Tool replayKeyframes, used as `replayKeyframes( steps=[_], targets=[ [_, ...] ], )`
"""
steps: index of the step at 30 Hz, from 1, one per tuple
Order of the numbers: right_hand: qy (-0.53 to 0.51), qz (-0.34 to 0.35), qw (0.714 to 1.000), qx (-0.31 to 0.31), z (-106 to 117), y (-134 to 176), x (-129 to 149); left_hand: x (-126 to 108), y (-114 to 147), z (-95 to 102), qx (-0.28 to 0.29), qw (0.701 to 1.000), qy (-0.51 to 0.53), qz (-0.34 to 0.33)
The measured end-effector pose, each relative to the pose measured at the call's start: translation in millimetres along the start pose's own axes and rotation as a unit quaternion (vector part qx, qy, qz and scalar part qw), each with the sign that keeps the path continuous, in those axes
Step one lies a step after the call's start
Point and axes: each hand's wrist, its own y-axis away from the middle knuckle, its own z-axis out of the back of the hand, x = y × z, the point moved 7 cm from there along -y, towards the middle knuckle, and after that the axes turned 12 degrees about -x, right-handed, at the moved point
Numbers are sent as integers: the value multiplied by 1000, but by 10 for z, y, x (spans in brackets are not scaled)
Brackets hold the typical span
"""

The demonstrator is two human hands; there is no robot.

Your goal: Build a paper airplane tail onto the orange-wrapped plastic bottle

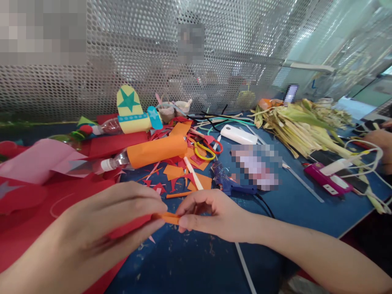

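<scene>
A small strip of orange paper (171, 218) stretches between my two hands above the blue table. My left hand (113, 222) pinches its left end between thumb and fingers. The other end is gripped by the thumb and fingertips of my right hand (211, 214). Just beyond them lies a bottle wrapped in orange paper (156, 152), its white cap pointing left. Red paper (101, 196) spreads beneath and around my left hand. A blue glue gun (235, 187) rests behind my right hand.
Orange and red paper scraps (174, 171) litter the blue table (294, 208). Yellow-handled scissors (204, 152) lie among them. A decorated bottle (134, 122) is farther back. Dried husks (294, 130), a purple power strip (329, 179) and cables are at the right, near another person's hand (379, 143).
</scene>
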Motion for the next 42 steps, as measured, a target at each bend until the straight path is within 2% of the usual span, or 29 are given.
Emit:
replayKeyframes(
  steps=[1,3,8,11,14,17,22,25,29,35,42],
  targets=[
    [6,9,1000,-10,13,-1,10,76,-41,15,-23,998,-8,64],
    [30,37,998,-35,46,-3,36,207,-78,-37,-23,984,28,173],
    [131,149,976,-90,103,6,166,436,-24,-335,67,905,203,368],
    [167,192,962,-103,103,19,225,458,55,-435,111,852,275,432],
    [187,218,951,-110,98,36,266,400,130,-483,144,799,352,466],
    [188,230,948,-117,102,53,295,370,157,-483,145,776,386,477],
    [182,239,946,-123,112,63,314,384,155,-492,129,768,402,482],
    [185,243,944,-126,117,56,311,399,152,-484,125,775,390,481],
    [220,263,931,-124,99,54,321,414,106,-477,128,804,348,465],
    [294,327,890,-123,63,79,332,473,60,-535,132,849,280,428],
    [313,342,878,-121,59,84,325,434,41,-516,118,882,243,387]
  ],
)
